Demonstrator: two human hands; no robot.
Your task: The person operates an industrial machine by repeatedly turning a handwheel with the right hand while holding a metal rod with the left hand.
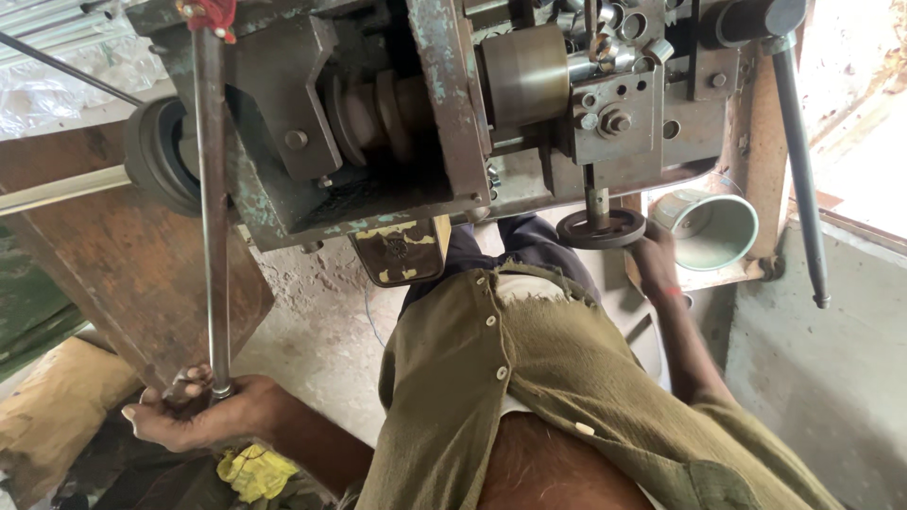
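Hands on a worn metal machine (406,123): left hand (194,416) closed around the lower end of a long steel lever rod (213,217), apparently for leverage; right hand (652,264) curled at the small black handwheel (601,229), grip partly hidden. Adjacent: pale green metal cup (713,227), second lever (801,161) at right, yellow rag (253,470), brown panel (132,274) crowding the left.

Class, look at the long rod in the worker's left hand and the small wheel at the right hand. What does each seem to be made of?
Rod: probably bare steel, grey with a dull sheen, held by the left hand.
Wheel: likely cast iron or steel, dark and matte, touched by the right hand.
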